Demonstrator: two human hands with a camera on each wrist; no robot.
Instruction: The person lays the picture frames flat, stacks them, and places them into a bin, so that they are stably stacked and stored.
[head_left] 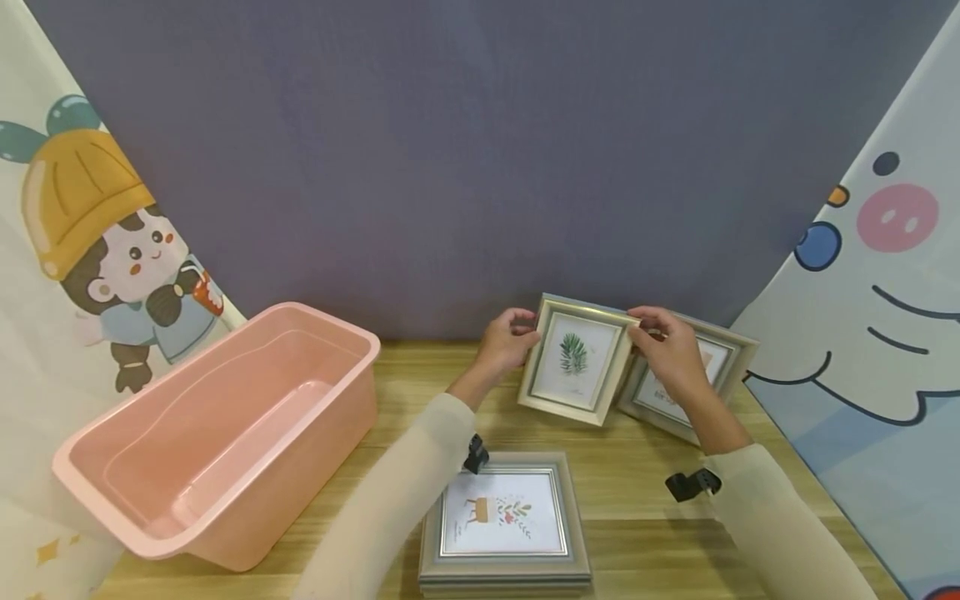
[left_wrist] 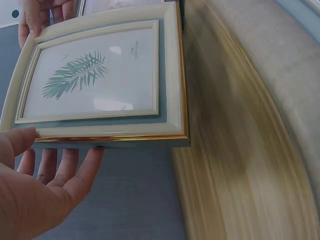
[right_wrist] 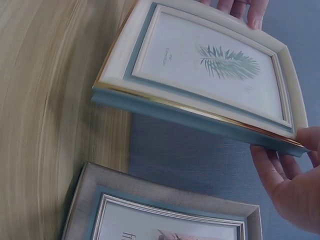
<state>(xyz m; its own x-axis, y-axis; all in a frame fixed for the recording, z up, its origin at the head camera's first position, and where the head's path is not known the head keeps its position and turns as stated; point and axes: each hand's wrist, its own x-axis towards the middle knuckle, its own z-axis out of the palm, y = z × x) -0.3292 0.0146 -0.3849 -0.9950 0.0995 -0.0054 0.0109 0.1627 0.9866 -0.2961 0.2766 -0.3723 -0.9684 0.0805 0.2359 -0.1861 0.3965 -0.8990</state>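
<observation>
A cream picture frame [head_left: 573,358] with a gold edge and a green leaf print is held upright, leaning slightly back, near the rear of the table. My left hand [head_left: 507,343] pinches its left edge, thumb in front and fingers behind, as the left wrist view shows. At the upper right corner my right hand [head_left: 669,346] grips it between thumb and fingers [right_wrist: 267,167]. Just right of it, a greyish picture frame [right_wrist: 170,200] leans against the back wall, partly hidden by the right hand. In front lies a stack of picture frames [head_left: 504,521], the top one face up with a flower print.
A pink plastic bin [head_left: 300,450] stands on the left of the wooden table [head_left: 630,533]. Behind the table rises a dark grey-blue cloth wall [head_left: 480,167]. Printed cartoon curtains [head_left: 862,333] close off both sides.
</observation>
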